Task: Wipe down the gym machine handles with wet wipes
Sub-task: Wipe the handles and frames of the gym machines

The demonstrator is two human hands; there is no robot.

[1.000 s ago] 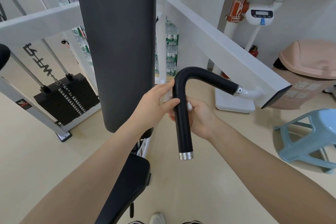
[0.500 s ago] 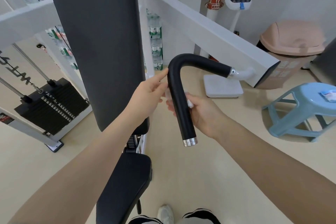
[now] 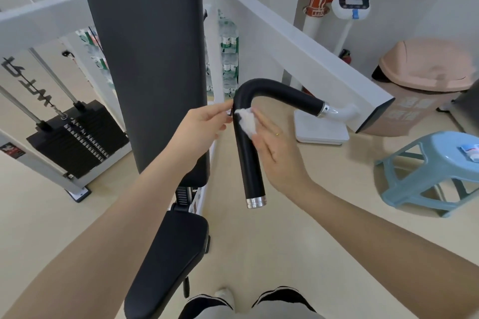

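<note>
Handle: black bent grip at frame centre, hanging off the white arm toward 2 o'clock. Right hand flat, fingers straight, pressing the wipe just below the bend. Left hand relaxed, fingertips touching the bend at 9 o'clock. My advice: wrap wipe around, stroke down to the chrome cap, then do the upper run.

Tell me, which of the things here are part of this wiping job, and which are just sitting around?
Part of the job:
black handle
white wet wipe, pressed on the handle by the right hand
left hand, fingertips at the handle's bend

Just sitting around:
pink bin
blue stool with a small packet
weight stack
black seat pad
</note>
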